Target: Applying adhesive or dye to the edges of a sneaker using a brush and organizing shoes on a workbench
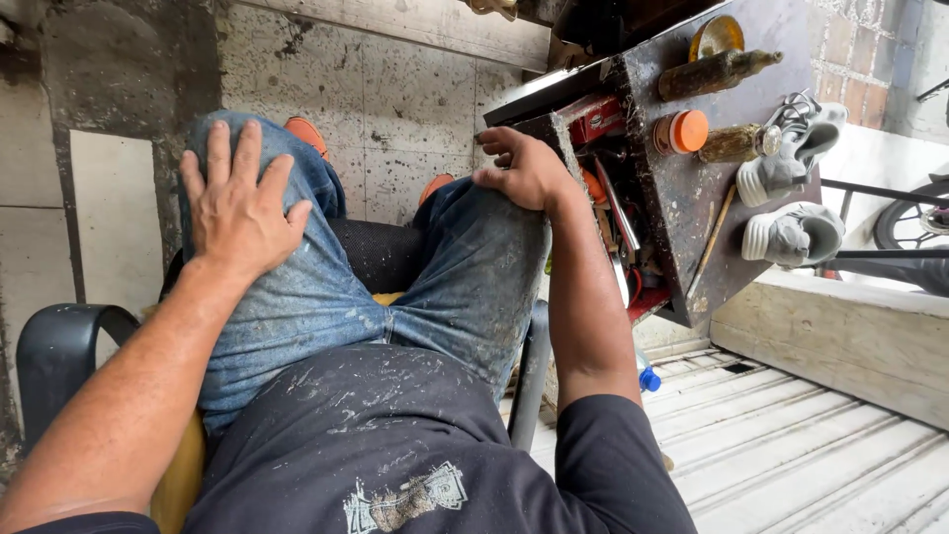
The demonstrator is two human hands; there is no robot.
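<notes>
The left hand (237, 203) lies flat, fingers spread, on the left knee of faded, paint-flecked blue jeans (465, 287); the right hand (524, 170) curls loosely over the right knee, grasping nothing. Beside it, a red toolbox (618, 198) is crammed with tools too jumbled to identify, under a dark stained shelf (692, 188) holding dusty bottles (712, 71).

Soft daylight, sharp, edges warped

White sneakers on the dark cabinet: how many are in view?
2. One white sneaker lies near the cabinet's top edge beside the bottles, the other white sneaker just below it. Nothing suggests more hidden.
</notes>
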